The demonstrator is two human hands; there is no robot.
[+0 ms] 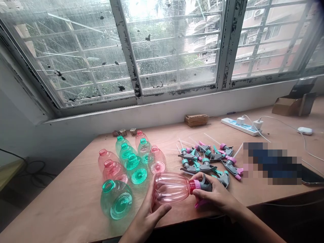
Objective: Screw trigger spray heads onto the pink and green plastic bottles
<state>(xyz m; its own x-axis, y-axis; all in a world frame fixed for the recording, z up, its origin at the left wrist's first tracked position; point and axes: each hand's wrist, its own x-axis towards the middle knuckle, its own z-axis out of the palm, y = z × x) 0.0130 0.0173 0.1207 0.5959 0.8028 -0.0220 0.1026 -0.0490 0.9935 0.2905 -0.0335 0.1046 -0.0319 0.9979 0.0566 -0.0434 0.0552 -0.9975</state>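
A: Left hand?
B: The left hand [150,212] was wrapped round the base of a clear red bottle [170,189], held sideways above the near edge of the table [63,199].
A: Right?
B: The right hand [219,193] was closed on a grey spray head [206,186], its pink collar [195,186] at the bottle's neck.
A: Nearby?
B: Green bottles [136,170] and red bottles [114,170] stood leftward; loose spray heads [204,167] lay just beyond the right hand.

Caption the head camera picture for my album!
Left grip cups a clear, rounded pink plastic bottle; right grip holds its grey-and-pink plastic trigger sprayer.
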